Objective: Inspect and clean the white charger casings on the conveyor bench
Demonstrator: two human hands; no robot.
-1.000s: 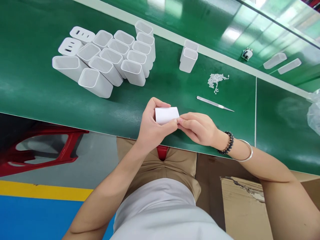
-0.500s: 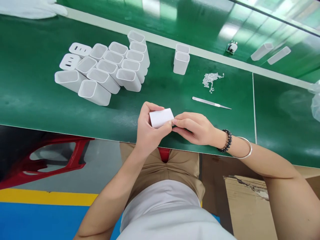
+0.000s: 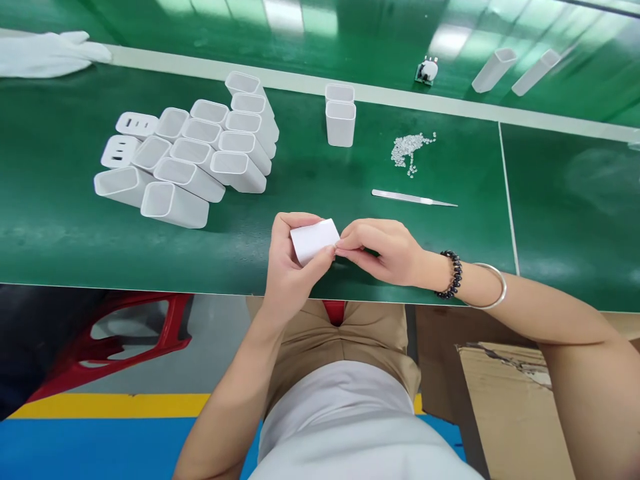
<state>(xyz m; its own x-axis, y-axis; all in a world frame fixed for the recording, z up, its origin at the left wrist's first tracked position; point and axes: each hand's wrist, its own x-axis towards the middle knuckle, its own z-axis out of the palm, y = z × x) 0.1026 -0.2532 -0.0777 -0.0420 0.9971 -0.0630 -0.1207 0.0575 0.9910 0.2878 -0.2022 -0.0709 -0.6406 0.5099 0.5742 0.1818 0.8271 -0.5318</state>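
Note:
My left hand (image 3: 295, 263) is wrapped round a white plastic charger housing (image 3: 315, 239), held on its side above the table's front edge. At the housing's right end, my right hand (image 3: 383, 250) is closed in a pinch, its thumb and fingertips touching or nearly touching that end. Whatever those fingertips hold, if anything, is too small to make out. Beyond the right hand lie metal tweezers (image 3: 413, 199) and a loose pile of small clear pieces (image 3: 409, 148).
Several open white housings (image 3: 175, 203) stand grouped at the left, with slotted faces (image 3: 120, 151) among them. Two more housings (image 3: 341, 123) stand mid-table. A small circuit part (image 3: 427, 71) and two housings (image 3: 494, 70) lie at the back. A white glove (image 3: 45, 55) is at far left.
The camera view has shifted, so the table items appear further left. My left hand still holds the housing, slightly more tilted, and my right fingertips stay at its right end.

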